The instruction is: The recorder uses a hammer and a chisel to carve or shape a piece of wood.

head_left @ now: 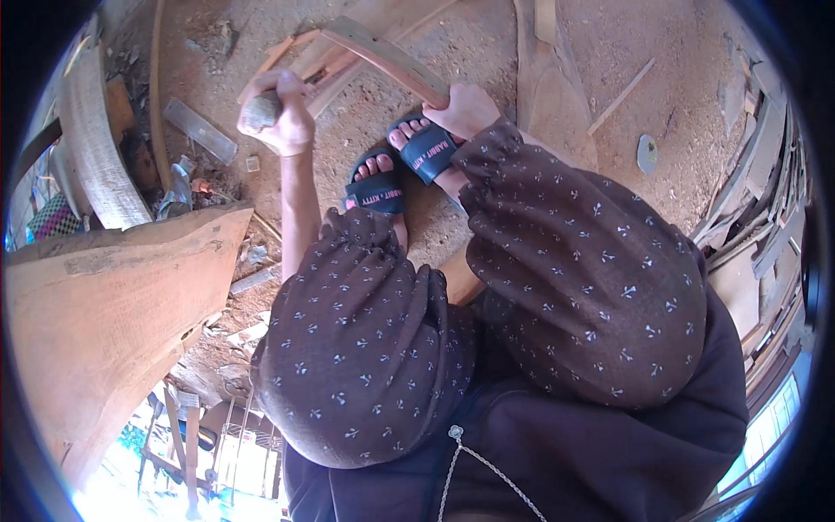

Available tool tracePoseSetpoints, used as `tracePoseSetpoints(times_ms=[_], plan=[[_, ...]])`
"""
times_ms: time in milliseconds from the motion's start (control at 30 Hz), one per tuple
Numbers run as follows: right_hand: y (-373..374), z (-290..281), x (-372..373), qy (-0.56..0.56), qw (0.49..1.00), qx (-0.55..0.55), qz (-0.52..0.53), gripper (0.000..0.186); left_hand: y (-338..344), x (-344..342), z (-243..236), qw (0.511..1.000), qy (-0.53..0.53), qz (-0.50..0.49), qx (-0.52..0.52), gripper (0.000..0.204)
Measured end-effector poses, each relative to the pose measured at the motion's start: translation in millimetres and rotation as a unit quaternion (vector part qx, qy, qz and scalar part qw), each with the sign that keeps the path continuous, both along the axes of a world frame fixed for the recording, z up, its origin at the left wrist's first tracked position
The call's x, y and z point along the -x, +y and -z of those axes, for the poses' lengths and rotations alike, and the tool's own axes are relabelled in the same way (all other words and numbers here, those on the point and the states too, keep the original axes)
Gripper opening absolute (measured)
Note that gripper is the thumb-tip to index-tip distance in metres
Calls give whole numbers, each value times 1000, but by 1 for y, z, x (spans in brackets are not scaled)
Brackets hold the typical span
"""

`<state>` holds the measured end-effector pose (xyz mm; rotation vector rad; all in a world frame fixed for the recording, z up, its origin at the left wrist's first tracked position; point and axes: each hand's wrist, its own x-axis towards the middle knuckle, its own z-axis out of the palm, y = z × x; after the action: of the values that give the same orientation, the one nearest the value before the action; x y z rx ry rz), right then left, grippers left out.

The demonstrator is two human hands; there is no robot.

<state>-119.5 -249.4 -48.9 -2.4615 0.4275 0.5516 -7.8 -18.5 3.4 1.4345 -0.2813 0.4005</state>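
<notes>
My left hand [280, 117] is raised on the upper left, closed round a rounded, greyish-tan object [261, 113] that looks like a stone or a tool handle; I cannot make out which. My right hand [459, 110] grips the near end of a narrow wooden strip [383, 54], which slants away to the upper left. Beyond my left hand lie other pieces of wood [313, 67] on the dirt, partly hidden by the strip and my hand. My sandalled feet [374, 191] are below, between my forearms.
A large wooden slab [113, 304] stands at the lower left. Curved planks [113, 165] and scrap bits lie at the left, with a long board [557, 78] at the top. Stacked offcuts [744, 191] line the right side. A small round disc [646, 154] lies on the dirt.
</notes>
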Motion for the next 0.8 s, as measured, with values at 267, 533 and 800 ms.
tracePoseSetpoints(times_ms=[267, 533, 800], plan=[[-7, -124, -30, -97, 991, -70, -52, 50, 7, 4, 8, 983, 47, -78, -162, 10], [14, -180, -35, -73, 959, 15, -272, 31, 9, 2, 13, 969, 22, -95, -226, 17], [14, -206, -37, -33, 964, 90, -250, 34, 2, -7, -10, 985, -17, -45, -165, 18]])
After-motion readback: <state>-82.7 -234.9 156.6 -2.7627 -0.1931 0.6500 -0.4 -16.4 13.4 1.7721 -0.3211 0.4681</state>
